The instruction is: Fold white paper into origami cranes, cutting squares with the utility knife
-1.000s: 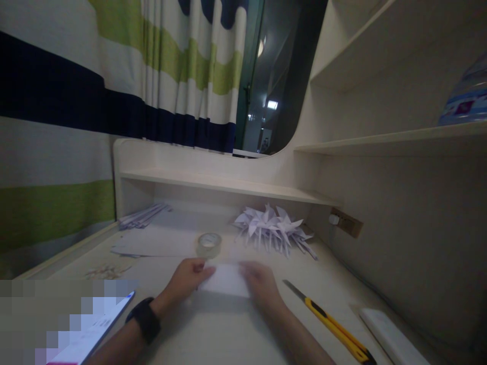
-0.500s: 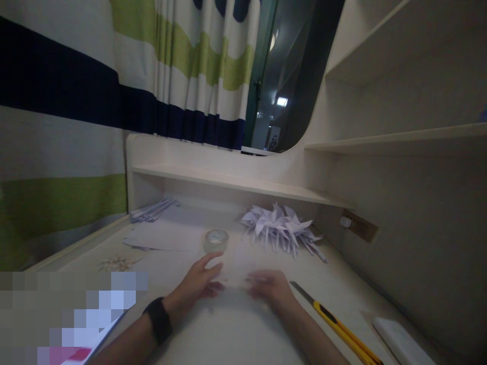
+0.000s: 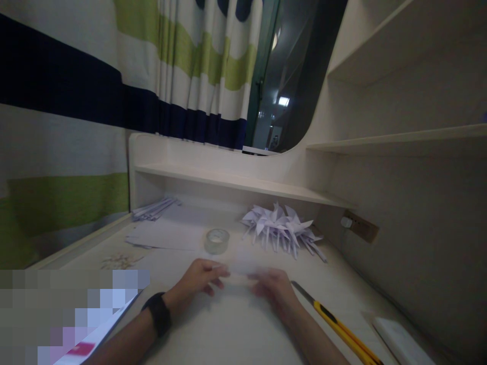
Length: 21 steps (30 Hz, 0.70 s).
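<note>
Between my two hands is a piece of white paper [image 3: 241,264], blurred and hard to tell from the pale desk. My left hand [image 3: 201,278], with a dark band on its wrist, pinches the paper's left side between thumb and fingers. On the other side my right hand [image 3: 272,286] is smeared by motion, its fingers bent together at the paper's right edge. Just beyond my left hand stands a roll of clear tape [image 3: 216,242]. A yellow box cutter [image 3: 338,327] with its blade out lies right of my right forearm.
Several white paper pinwheels [image 3: 279,225] are heaped at the back right. Paper sheets [image 3: 163,233] and rolled paper sticks [image 3: 155,209] lie at the back left, near a small pile of pale bits [image 3: 119,260]. A white object [image 3: 401,339] rests at the front right.
My left hand's fingers have drawn together from a more spread pose and moved slightly right. My right hand has shifted only a little. The things on the desk stay put.
</note>
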Each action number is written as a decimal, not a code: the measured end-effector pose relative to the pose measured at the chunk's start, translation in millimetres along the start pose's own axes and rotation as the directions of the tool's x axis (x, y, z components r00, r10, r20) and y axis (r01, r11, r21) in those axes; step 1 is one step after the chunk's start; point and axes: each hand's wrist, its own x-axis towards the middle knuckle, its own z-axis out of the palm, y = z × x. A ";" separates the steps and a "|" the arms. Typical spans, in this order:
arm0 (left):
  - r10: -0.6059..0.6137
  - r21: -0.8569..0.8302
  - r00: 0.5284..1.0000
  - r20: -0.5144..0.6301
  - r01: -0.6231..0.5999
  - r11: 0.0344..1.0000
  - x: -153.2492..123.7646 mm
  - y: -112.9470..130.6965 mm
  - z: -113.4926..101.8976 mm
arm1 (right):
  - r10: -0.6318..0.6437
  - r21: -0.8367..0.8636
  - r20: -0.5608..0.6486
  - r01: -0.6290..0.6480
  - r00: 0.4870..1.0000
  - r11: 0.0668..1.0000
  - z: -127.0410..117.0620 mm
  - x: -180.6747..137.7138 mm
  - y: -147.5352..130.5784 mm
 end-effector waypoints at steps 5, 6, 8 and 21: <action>-0.030 -0.043 0.999 -0.022 0.029 0.999 -1.3 2.2 4.1 | 0.033 0.059 -0.049 -0.030 0.998 0.998 1.8 -0.1 0.0; -0.034 -0.040 0.999 -0.032 0.032 0.999 -2.2 3.4 5.6 | 0.040 0.064 -0.062 -0.036 0.997 0.997 2.2 0.2 0.3; -0.025 -0.021 0.998 -0.060 0.023 1.000 -4.0 6.2 8.3 | 0.046 0.079 -0.089 -0.039 0.995 0.996 2.9 0.8 0.1; 0.081 -0.073 0.980 -0.180 -0.095 0.993 1.1 -1.2 6.1 | -0.041 0.168 -0.120 0.061 0.992 0.984 1.9 4.1 1.8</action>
